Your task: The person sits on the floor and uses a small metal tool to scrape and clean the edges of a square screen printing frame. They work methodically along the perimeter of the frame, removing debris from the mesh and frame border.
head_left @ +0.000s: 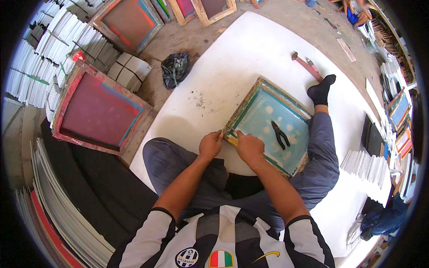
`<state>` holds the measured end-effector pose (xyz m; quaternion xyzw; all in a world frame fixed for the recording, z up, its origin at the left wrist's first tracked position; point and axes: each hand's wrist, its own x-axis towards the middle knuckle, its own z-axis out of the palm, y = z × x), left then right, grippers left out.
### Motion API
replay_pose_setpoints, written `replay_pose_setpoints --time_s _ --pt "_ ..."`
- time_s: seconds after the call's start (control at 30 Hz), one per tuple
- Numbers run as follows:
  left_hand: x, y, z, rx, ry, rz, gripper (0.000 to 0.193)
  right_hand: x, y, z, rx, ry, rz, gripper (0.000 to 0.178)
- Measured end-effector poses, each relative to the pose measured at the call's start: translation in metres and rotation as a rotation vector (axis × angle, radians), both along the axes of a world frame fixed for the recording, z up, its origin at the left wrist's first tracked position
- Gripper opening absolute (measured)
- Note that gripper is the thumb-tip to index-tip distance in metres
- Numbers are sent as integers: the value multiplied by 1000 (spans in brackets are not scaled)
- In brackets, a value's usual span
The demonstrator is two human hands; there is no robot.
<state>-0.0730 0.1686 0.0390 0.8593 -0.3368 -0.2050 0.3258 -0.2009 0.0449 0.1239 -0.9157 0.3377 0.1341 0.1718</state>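
Note:
A screen-printing frame (pixel 243 103) with a worn, paint-stained wooden border and blue mesh lies tilted between my legs. At its left corner my left hand (pixel 211 145) is closed in a pinch, fingertips up against the outer edge. My right hand (pixel 250 147) is curled closed over the same corner from the inner side, fingertips close to the left ones. Whatever small thing either hand pinches is too small to make out. Dark-handled pliers (pixel 280 135) rest on the mesh, jaws pointing away from me, handles spread.
A hammer (pixel 307 68) and a slim red-and-white tool (pixel 312 65) lie by my right foot on the white board (pixel 241 49). Dark scraps (pixel 199 100) are scattered left of the frame. Further left are a black plastic bag (pixel 175 69) and a red-mesh frame (pixel 100 109). Other people sit at right.

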Motion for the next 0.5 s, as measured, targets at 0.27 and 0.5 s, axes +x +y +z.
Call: replay_pose_setpoints --time_s 0.27,0.5 --pt "0 -1 0 53 8 24 33 -2 14 2 -23 18 1 51" --pt "3 -4 3 91 63 29 34 1 16 -8 -27 55 0 58"
